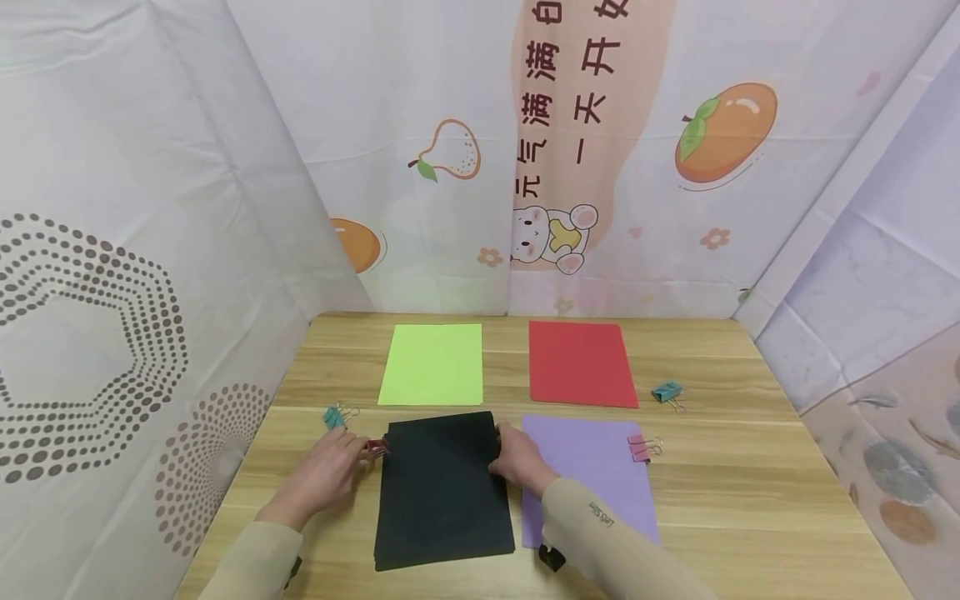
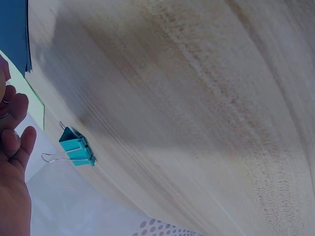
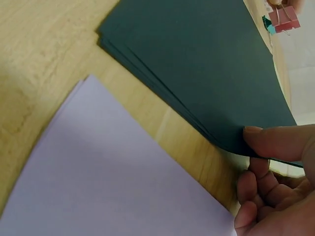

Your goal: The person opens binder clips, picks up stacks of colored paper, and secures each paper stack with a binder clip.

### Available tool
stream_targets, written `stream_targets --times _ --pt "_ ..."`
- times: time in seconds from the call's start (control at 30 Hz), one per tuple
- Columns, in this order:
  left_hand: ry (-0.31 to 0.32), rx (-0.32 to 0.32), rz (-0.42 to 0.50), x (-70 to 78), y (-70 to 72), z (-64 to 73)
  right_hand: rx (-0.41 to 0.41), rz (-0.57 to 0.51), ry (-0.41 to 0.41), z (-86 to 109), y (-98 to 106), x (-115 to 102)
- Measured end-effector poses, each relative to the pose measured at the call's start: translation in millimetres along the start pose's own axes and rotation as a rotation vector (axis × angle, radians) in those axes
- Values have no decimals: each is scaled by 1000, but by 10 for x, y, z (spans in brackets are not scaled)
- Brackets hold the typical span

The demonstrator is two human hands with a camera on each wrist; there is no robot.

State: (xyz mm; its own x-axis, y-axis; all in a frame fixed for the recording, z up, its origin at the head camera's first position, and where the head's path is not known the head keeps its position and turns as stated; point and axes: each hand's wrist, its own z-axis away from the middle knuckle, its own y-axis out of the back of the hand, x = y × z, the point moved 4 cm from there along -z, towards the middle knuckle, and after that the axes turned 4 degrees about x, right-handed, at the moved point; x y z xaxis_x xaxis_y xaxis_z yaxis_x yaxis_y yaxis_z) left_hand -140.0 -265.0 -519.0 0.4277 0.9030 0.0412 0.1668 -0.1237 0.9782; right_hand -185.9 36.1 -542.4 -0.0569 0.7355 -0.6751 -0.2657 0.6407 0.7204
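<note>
A stack of black paper sheets (image 1: 446, 492) lies in front of me, its layered edges showing in the right wrist view. My right hand (image 1: 521, 458) pinches the stack's right edge near the far corner, thumb on top and fingers beneath, with the edge slightly lifted. At the opposite edge, my left hand (image 1: 326, 471) pinches a red binder clip (image 1: 377, 448) by its wire handles, the clip right beside the paper. In the left wrist view only part of that hand shows. Just beyond its fingers sits a teal binder clip (image 2: 77, 147).
Purple sheets (image 1: 588, 475) lie right of the black stack, partly under my right forearm, with a pink binder clip (image 1: 640, 448) at their edge. Farther back are green paper (image 1: 433, 365), red paper (image 1: 581, 364) and another teal clip (image 1: 666, 392). A black clip (image 1: 552, 557) lies near my right sleeve.
</note>
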Motion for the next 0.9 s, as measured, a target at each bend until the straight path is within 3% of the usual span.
stream_targets --times 0.53,0.7,0.9 --pt "-10 17 11 -2 13 -32 -43 -51 59 -5 40 52" --pt "-18 23 15 10 41 -61 -43 -120 69 13 67 78" --pt "-38 46 13 13 66 -84 -100 -285 42 44 103 134"
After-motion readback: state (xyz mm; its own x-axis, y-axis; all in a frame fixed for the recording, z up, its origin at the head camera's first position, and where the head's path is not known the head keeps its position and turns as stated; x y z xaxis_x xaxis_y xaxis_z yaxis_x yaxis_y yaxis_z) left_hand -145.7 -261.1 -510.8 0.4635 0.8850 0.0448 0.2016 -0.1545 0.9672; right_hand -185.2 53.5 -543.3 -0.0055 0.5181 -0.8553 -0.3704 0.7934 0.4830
